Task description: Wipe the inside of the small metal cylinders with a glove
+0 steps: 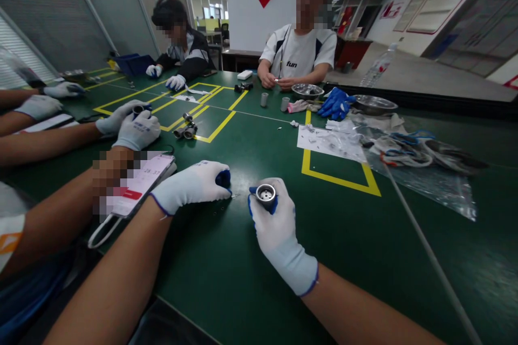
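My right hand (279,232), in a white glove with blue fingertips, is closed around a small silver cylindrical part (266,194), held upright with its open end facing up. My left hand (194,184), also gloved, rests on the green table (243,259) just left of the part, its fingers curled and fingertips pinched against the surface. What that pinch holds is too small to make out. A few tiny specks lie on the table between my two hands.
A phone (140,183) with a wrist loop lies left of my left hand. A neighbour's gloved hands (135,126) hold a part. Metal cylinders (185,130), a sheet with small pieces (329,143), plastic bags (424,167), blue gloves (336,103) and metal bowls (374,103) lie farther off. Two people sit opposite.
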Available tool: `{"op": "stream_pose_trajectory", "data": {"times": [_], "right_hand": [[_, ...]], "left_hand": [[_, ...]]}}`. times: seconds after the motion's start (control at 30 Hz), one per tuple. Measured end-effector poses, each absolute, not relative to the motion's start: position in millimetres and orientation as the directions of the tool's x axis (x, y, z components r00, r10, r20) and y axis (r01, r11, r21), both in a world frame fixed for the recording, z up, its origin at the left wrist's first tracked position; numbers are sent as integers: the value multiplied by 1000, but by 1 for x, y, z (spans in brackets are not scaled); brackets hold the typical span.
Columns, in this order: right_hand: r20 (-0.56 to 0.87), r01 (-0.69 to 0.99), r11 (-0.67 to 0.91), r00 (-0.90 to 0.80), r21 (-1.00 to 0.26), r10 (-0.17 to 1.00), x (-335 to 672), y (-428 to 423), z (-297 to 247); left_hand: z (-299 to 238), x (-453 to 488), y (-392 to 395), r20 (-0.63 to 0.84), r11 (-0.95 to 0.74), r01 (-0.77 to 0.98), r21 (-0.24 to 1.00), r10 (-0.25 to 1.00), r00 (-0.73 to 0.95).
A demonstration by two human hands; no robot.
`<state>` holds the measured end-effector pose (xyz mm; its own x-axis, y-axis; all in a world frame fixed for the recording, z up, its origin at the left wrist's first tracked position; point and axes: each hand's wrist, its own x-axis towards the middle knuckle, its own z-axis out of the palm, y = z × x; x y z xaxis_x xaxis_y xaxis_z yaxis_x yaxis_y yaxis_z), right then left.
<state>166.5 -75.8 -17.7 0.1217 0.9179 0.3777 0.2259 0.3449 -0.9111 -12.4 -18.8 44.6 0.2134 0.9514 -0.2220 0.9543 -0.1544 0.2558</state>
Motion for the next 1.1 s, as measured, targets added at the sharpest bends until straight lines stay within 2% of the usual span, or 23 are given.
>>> {"op": "stream_pose_trajectory", "data": {"times": [0.2, 0.4, 0.7, 0.93, 1.1], "right_hand": [[406, 296, 352, 147, -888, 902, 166, -74, -23], [427, 277, 379, 143, -883, 893, 166, -72, -24], [379, 238, 341, 137, -910, 915, 168, -75, -19], [417, 236, 379, 133, -894, 899, 169, -74, -21], [422, 214, 388, 146, -897, 895, 167, -73, -23]], "left_hand": [[47, -3, -22, -259, -145, 976, 166, 948, 185], [51, 0, -29, -286, -179, 975, 132, 935, 210], [56, -17, -24, -231, -179, 964, 196, 947, 223], [44, -32, -19, -225, -360, 876, 321, 869, 440], [42, -31, -17, -264, -343, 888, 307, 866, 426]]}}
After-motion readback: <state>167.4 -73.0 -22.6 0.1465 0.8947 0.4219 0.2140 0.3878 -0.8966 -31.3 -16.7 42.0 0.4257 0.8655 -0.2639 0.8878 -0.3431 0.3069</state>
